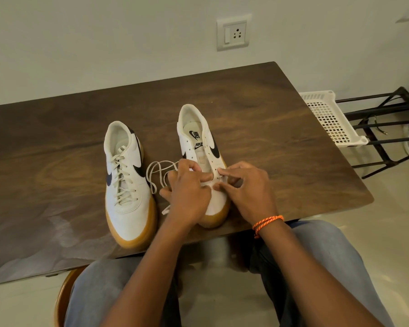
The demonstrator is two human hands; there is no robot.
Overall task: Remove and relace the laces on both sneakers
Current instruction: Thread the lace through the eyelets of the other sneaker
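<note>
Two white sneakers with gum soles and dark swooshes stand on a dark wooden table [269, 109], toes toward me. The left sneaker [128, 185] is fully laced. The right sneaker [200, 138] has empty upper eyelets, and its cream lace [160, 172] lies in loose loops on the table between the shoes. My left hand [187, 194] rests over the right sneaker's toe area with its fingers curled around the lace near the lowest eyelets. My right hand [243, 187] pinches the lace at the lowest eyelets on the shoe's right side. An orange cord bracelet is on my right wrist.
A white perforated plastic basket [328, 116] sits on a black metal rack [387, 128] to the right of the table. A wall socket [234, 33] is on the wall behind. My knees in blue jeans are below the table's near edge.
</note>
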